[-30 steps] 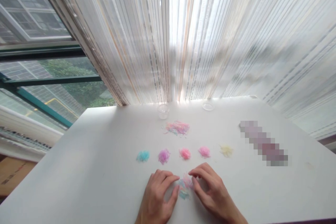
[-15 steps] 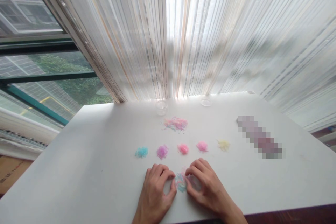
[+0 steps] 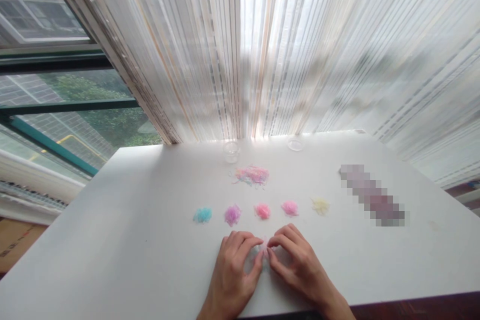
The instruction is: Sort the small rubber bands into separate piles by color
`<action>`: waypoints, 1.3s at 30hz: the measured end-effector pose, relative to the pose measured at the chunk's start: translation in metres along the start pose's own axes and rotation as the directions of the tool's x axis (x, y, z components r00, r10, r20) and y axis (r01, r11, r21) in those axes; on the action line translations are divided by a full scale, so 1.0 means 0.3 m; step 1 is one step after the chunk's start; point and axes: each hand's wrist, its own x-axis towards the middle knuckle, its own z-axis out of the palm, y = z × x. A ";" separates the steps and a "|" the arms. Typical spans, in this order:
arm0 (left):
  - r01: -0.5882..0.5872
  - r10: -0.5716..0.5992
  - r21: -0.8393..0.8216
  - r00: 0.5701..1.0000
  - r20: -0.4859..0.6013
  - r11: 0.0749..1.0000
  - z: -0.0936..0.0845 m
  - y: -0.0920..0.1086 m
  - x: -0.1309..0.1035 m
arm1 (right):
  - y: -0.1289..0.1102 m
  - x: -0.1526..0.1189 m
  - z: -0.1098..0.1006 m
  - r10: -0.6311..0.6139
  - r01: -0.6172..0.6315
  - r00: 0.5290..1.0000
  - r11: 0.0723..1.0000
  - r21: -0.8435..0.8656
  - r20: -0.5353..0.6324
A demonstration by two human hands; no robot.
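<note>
Small thin pieces in mixed pale colours lie in a little pile [image 3: 265, 254] near the table's front edge, partly hidden by fingers. My left hand [image 3: 238, 267] is at its left side, thumb and fingers curved close together at the pile. From the right, my right hand [image 3: 300, 262] reaches it with thumb and forefinger nearly meeting. What either hand pinches is too small to make out. Beyond the hands is a row of single-colour piles: blue [image 3: 203, 215], purple [image 3: 233, 214], red-pink [image 3: 262, 211], pink [image 3: 290, 208] and yellow [image 3: 321, 205]. A larger mixed pile [image 3: 252, 175] lies behind them.
On the white table [image 3: 131, 230], a clear round container [image 3: 231, 152] and a clear lid [image 3: 295, 145] stand at the back by the striped curtain [image 3: 202, 50]. A blurred-out long object [image 3: 373, 196] lies at the right. A window is at the left.
My left hand has moved right, towards my right hand, and its fingers now cover more of the small mixed pile. My right hand has barely shifted.
</note>
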 end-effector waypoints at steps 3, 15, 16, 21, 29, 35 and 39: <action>-0.007 0.007 -0.001 1.000 -0.006 1.000 0.013 -0.003 -0.002 | 0.000 0.000 -0.002 0.014 -0.014 1.000 1.000 0.021 -0.003; 0.020 -0.021 0.009 0.998 0.064 1.000 0.005 -0.008 -0.006 | 0.008 -0.007 0.000 0.086 -0.085 0.995 0.996 0.029 -0.048; 0.018 -0.019 0.010 0.998 0.064 1.000 0.004 -0.006 -0.006 | 0.007 -0.006 0.001 0.093 -0.091 0.994 0.996 0.026 -0.061; 0.019 -0.019 0.008 0.998 0.062 1.000 0.002 -0.002 -0.004 | 0.000 0.004 -0.005 0.104 -0.104 0.986 0.995 0.012 -0.129; 0.034 -0.034 -0.031 0.999 0.027 0.999 -0.003 -0.006 -0.014 | -0.004 -0.004 -0.007 0.013 -0.008 0.995 0.999 0.052 -0.101; 0.015 -0.015 -0.053 1.000 0.001 0.999 -0.001 -0.010 -0.021 | -0.006 -0.003 -0.007 -0.019 0.025 0.995 0.998 0.065 -0.093; 0.005 -0.006 -0.071 1.000 -0.021 0.997 -0.004 -0.008 -0.019 | -0.008 -0.008 -0.010 -0.010 0.014 0.999 0.996 0.083 -0.046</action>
